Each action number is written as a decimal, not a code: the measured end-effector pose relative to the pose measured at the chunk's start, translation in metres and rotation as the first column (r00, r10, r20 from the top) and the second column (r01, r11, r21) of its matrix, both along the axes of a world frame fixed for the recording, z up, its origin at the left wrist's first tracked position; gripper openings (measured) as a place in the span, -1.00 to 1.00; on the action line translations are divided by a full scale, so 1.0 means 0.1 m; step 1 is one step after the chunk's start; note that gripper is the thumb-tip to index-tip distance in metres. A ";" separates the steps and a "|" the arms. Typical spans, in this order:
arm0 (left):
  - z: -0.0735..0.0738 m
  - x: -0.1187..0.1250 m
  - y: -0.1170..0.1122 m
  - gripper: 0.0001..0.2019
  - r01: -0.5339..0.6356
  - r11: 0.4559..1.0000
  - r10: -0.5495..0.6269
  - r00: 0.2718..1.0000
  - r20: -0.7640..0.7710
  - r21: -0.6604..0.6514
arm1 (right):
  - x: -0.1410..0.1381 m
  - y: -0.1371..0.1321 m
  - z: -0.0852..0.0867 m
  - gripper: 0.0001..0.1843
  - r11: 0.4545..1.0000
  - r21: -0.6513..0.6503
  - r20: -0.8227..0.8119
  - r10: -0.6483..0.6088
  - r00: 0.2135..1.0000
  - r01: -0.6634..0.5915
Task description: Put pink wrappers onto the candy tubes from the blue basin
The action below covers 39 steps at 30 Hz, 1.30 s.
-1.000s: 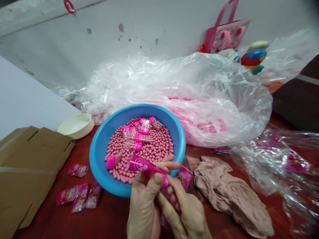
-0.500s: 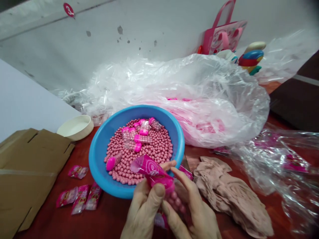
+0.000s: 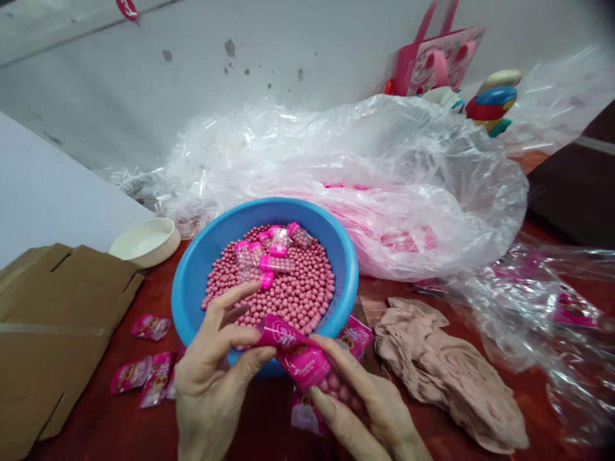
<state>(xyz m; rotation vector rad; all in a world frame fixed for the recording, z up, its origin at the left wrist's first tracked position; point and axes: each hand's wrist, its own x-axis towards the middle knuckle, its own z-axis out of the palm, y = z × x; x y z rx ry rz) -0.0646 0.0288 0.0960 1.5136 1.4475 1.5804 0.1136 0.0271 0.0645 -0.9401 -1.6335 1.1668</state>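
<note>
While our right hand [image 3: 372, 406] grips the packet [image 3: 303, 362], our left hand [image 3: 211, 378] pinches its end. Seemingly smoothing it, we next need steadiness.

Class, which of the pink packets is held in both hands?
The packet pinched at its upper end by the left hand and gripped lower by the right hand; the other packets lie unheld.

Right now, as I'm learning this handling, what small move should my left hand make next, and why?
Probably smooth the upper end of the pink wrapper: the left hand has its thumb and a finger there, while the right hand steadies the lower end, where pink balls show.
</note>
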 end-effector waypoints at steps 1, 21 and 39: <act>0.02 -0.02 0.00 -0.90 0.067 0.994 -0.057 0.993 0.107 -0.089 | 0.02 0.01 0.02 -0.56 0.999 -0.029 -0.004 0.045 0.999 -0.045; -0.09 0.34 -0.18 -0.77 0.168 0.867 0.204 0.740 0.641 -0.470 | -0.02 -0.08 -0.15 -0.45 0.993 -0.116 -0.046 0.019 0.999 -0.024; -0.09 0.45 -0.09 -0.91 0.167 0.879 0.167 0.771 0.615 -0.447 | -0.05 -0.08 -0.13 -0.72 0.993 -0.078 -0.159 -0.097 0.983 0.085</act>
